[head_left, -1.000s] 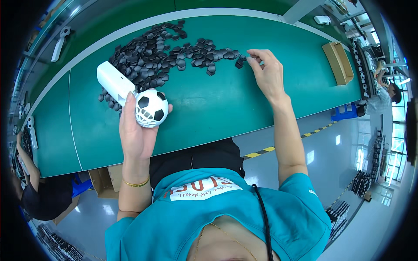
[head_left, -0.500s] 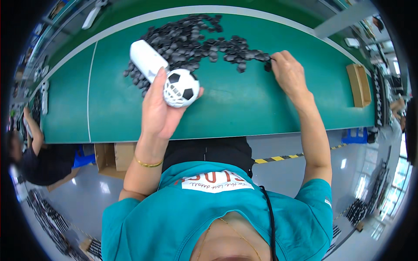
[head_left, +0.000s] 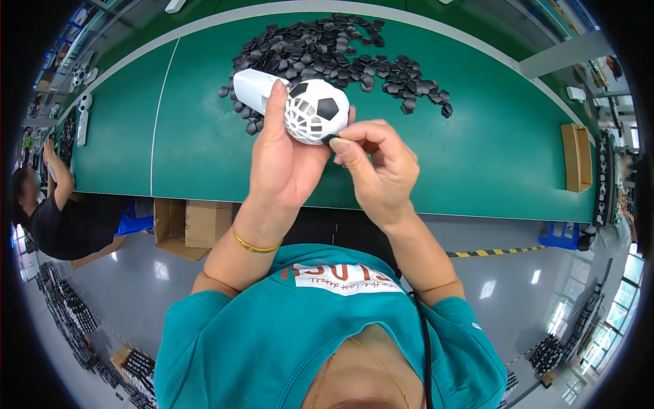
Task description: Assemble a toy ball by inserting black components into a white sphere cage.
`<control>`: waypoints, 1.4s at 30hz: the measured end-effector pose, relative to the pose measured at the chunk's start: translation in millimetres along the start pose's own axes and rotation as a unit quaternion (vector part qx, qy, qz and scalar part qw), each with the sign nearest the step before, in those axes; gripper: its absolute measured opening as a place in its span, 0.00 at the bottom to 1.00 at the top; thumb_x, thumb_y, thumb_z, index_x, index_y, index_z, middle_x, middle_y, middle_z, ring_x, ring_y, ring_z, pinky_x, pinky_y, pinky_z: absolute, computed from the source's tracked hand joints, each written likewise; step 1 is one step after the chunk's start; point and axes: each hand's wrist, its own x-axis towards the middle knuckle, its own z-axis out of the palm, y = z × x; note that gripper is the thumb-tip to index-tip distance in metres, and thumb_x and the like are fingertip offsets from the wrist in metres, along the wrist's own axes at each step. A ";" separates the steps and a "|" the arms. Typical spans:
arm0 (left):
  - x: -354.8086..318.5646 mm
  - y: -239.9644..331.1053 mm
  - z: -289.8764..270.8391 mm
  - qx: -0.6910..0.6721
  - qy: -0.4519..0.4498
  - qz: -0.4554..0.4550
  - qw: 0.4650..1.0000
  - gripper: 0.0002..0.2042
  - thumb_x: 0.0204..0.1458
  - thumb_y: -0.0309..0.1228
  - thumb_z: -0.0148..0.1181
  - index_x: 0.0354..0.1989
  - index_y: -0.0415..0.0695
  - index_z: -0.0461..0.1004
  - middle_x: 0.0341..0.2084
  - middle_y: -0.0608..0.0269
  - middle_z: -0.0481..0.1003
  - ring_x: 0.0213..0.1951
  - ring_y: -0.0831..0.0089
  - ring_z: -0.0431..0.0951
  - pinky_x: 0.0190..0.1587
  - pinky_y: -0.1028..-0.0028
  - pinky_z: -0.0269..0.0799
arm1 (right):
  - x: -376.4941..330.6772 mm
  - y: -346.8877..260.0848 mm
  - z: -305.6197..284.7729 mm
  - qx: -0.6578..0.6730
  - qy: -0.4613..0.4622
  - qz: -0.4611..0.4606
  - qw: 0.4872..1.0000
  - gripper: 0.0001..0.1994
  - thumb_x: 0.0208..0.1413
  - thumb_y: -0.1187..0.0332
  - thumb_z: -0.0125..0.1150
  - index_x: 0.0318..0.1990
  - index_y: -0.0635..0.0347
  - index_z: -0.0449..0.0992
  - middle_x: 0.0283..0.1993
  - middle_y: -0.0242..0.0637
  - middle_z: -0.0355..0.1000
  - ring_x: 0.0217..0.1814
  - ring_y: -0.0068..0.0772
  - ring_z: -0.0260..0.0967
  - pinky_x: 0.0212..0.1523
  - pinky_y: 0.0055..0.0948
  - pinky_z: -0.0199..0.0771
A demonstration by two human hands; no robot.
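My left hand [head_left: 289,160] is closed round a white device with a ball-shaped head [head_left: 315,112], patterned like a football with black pentagons and a slotted grille. Its white oblong body [head_left: 253,90] points to the far left, over the pile. At the ball's near right side, my right hand [head_left: 381,167] pinches a small black pentagon piece [head_left: 330,140] between thumb and forefinger, against or very close to the ball. Fingertips partly cover that piece. Beyond my hands, a heap of loose black pentagon pieces [head_left: 306,51] lies on the green table [head_left: 470,163], trailing off to the right.
An open cardboard box [head_left: 576,158] stands at the table's right end. Under the left part of the near edge are more cardboard boxes [head_left: 208,225]. A co-worker [head_left: 65,204] sits at the far left. A blue stool [head_left: 560,235] is on the floor at right.
My right hand has come from the right end of the pile to the ball, bringing a black pentagon piece. My left hand and the device have moved slightly right, and the ball has turned.
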 end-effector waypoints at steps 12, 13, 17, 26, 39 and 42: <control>-2.1 -2.6 7.5 -0.026 0.006 0.019 0.999 0.20 0.63 0.48 0.40 0.48 0.41 0.64 0.42 0.56 0.72 0.46 0.62 0.74 0.52 0.61 0.73 | -2.4 12.5 16.2 -0.064 0.063 -0.086 0.992 0.07 0.54 0.76 0.62 0.37 0.66 0.70 0.36 0.37 0.70 0.32 0.21 0.67 0.32 0.19 0.70; -2.2 -3.4 8.4 -0.026 0.006 0.019 0.999 0.20 0.63 0.48 0.40 0.48 0.41 0.64 0.42 0.56 0.72 0.46 0.62 0.74 0.52 0.61 0.73 | -2.6 12.8 16.6 -0.053 0.066 -0.076 0.993 0.08 0.54 0.76 0.62 0.37 0.66 0.69 0.36 0.37 0.69 0.32 0.21 0.67 0.32 0.19 0.70; -2.2 -6.5 11.6 -0.011 0.030 0.026 0.999 0.21 0.63 0.48 0.40 0.48 0.41 0.64 0.43 0.57 0.73 0.46 0.63 0.74 0.51 0.63 0.72 | -0.4 10.5 18.0 -0.034 0.076 -0.058 0.995 0.08 0.55 0.75 0.62 0.38 0.65 0.67 0.36 0.36 0.69 0.34 0.20 0.65 0.35 0.18 0.68; -0.6 -12.2 12.1 -0.010 0.020 0.031 0.999 0.22 0.63 0.49 0.39 0.48 0.42 0.66 0.43 0.60 0.73 0.48 0.67 0.73 0.52 0.66 0.70 | 2.4 14.8 15.2 -0.064 0.090 -0.068 0.992 0.13 0.54 0.71 0.64 0.41 0.64 0.67 0.45 0.41 0.67 0.41 0.22 0.65 0.41 0.22 0.69; -27.5 -5.7 21.5 0.078 -0.003 -0.038 0.996 0.20 0.64 0.46 0.40 0.52 0.42 0.65 0.46 0.61 0.71 0.49 0.71 0.72 0.53 0.66 0.69 | 38.6 -10.7 -23.7 -0.131 -0.169 -0.125 0.969 0.36 0.46 0.57 0.69 0.59 0.67 0.60 0.50 0.44 0.67 0.51 0.35 0.67 0.51 0.30 0.69; -38.2 21.4 16.6 0.211 -0.102 -0.134 0.963 0.19 0.59 0.40 0.50 0.54 0.41 0.64 0.47 0.60 0.71 0.48 0.70 0.73 0.52 0.67 0.70 | 38.9 -13.9 -35.8 -0.114 -0.172 -0.077 0.975 0.37 0.45 0.56 0.69 0.58 0.67 0.60 0.49 0.41 0.68 0.50 0.32 0.68 0.50 0.28 0.69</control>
